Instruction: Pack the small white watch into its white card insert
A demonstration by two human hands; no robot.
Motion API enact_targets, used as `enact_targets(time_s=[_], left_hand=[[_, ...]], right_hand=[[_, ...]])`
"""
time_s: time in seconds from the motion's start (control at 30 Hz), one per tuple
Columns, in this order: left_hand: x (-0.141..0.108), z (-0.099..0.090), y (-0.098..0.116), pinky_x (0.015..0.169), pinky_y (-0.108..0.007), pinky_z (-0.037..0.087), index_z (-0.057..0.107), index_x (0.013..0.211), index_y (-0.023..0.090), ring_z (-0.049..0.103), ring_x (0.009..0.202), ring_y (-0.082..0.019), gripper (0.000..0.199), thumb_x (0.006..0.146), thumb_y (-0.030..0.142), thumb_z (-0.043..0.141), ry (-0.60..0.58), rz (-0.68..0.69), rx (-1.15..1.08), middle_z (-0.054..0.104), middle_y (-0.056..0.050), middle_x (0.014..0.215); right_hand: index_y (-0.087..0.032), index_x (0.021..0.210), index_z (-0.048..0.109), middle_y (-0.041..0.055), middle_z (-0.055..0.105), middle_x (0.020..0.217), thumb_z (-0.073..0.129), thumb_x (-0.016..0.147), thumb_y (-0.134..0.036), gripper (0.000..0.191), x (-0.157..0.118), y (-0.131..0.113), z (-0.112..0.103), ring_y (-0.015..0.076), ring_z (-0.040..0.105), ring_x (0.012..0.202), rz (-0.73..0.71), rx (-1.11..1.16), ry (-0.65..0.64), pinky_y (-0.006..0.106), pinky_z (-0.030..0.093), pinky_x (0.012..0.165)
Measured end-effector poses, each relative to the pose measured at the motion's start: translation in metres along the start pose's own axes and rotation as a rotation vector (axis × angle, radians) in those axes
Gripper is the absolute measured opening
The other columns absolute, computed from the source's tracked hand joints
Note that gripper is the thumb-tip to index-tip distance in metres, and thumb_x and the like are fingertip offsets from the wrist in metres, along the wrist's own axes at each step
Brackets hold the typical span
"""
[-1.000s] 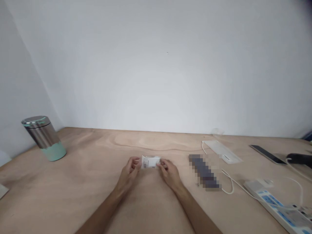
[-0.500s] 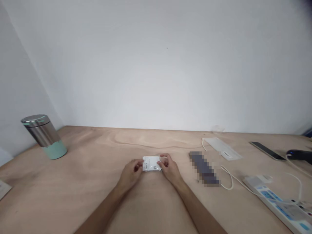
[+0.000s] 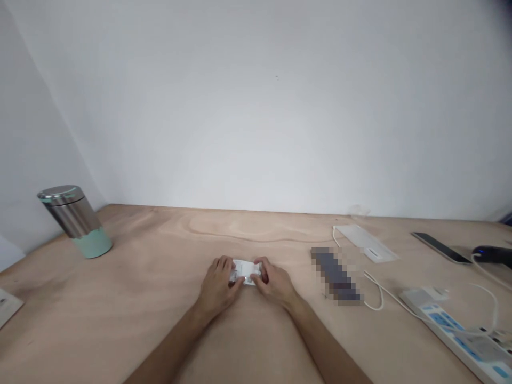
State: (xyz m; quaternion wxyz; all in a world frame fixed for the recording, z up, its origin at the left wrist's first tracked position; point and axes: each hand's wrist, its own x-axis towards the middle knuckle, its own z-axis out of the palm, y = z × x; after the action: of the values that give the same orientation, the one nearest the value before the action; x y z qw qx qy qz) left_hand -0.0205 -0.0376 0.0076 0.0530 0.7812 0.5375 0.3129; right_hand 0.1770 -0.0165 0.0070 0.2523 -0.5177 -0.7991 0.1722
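The left hand and right hand are close together, their fingers curled narrowly over opposite ends of a small white packet. The left fingers press over its left end and the right fingers over its right end, so both hands are holding it and cover much of it. The packet lies flat between the fingertips, just above the plywood table, and whether it touches the wood is hard to tell. Its small printing is too tiny to read.

To the right of the right fingers lies a pixelated dark object, its form hidden by blurring. Beyond it, a white cable curves near a flat white pad. Farther right are a smartphone, a black cabled object and a white power strip with blue markings.

Well left of the left fingers stands a stainless steel tumbler with a mint-green base, upright on the table. A sheet of paper sits at the far left edge, and a white wall rises behind the table.
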Motion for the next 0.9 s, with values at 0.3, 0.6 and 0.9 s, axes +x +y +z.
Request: enact_targets(time_s=[0.3,0.6,0.9], left_hand=[[-0.001,-0.002,0.004,0.088,-0.040,0.040,0.056,0.105,0.019,0.050,0.099,-0.025,0.021,0.088,0.029,0.048,-0.099,0.066,0.000,0.061,-0.009,0.104],[0.000,0.001,-0.002,0.085,-0.038,0.041,0.058,0.099,0.020,0.054,0.094,-0.024,0.018,0.086,0.030,0.051,-0.074,-0.003,-0.077,0.064,-0.007,0.100],[0.002,0.004,-0.010,0.086,-0.040,0.042,0.059,0.098,0.019,0.056,0.093,-0.024,0.018,0.087,0.029,0.049,-0.037,-0.017,-0.112,0.066,-0.007,0.101]], right_hand=[[-0.026,0.118,0.052,-0.0001,0.066,0.079,0.050,0.086,-0.041,0.036,0.000,-0.003,0.001,0.0177,0.061,0.074,-0.004,-0.086,-0.003,0.026,0.038,0.067],[-0.022,0.086,0.062,0.0053,0.060,0.096,0.047,0.079,-0.012,0.020,0.000,0.006,-0.004,0.0200,0.053,0.096,0.076,-0.068,0.187,0.029,0.042,0.077],[-0.026,0.094,0.073,0.0062,0.064,0.110,0.068,0.072,-0.019,0.024,0.005,0.024,0.003,0.0218,0.055,0.104,-0.041,0.122,0.162,0.038,0.041,0.094]])
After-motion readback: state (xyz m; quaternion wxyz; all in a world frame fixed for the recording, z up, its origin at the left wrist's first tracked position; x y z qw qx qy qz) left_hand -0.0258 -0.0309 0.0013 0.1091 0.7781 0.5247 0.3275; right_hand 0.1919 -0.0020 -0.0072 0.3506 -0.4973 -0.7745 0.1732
